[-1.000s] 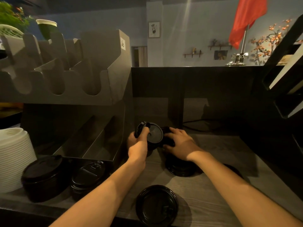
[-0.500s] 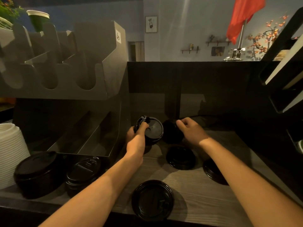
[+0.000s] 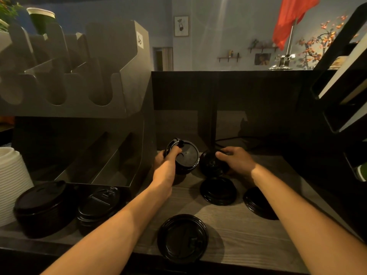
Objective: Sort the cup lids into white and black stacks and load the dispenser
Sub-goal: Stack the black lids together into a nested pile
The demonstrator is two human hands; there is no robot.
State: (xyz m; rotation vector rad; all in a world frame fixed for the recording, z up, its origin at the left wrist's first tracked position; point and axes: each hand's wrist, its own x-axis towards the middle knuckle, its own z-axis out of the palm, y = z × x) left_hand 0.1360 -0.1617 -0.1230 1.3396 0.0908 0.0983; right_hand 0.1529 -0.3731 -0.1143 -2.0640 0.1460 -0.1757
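Observation:
My left hand [image 3: 166, 163] grips a small stack of black lids [image 3: 186, 159], tilted up on edge, thumb over the top lid. Just to its right, my right hand [image 3: 237, 159] holds another black lid [image 3: 211, 163] near the back of the wooden counter [image 3: 238, 231]. Loose black lids lie on the counter: one in the middle [image 3: 218, 190], one on the right [image 3: 256, 201], one at the front edge [image 3: 182, 238]. The grey dispenser [image 3: 79, 80] stands on the left. Below it sit two black lid stacks [image 3: 42, 207] [image 3: 99, 205] and a white lid stack [image 3: 11, 181].
A dark partition wall [image 3: 248, 96] closes the back of the counter, with a cable [image 3: 234, 140] along its base. Dark shelving [image 3: 341, 100] rises on the right. A green paper cup [image 3: 40, 19] stands on top of the dispenser.
My right hand left the lid in the middle of the counter, moved back and took hold of a lid next to the left hand's stack. The left hand barely moved.

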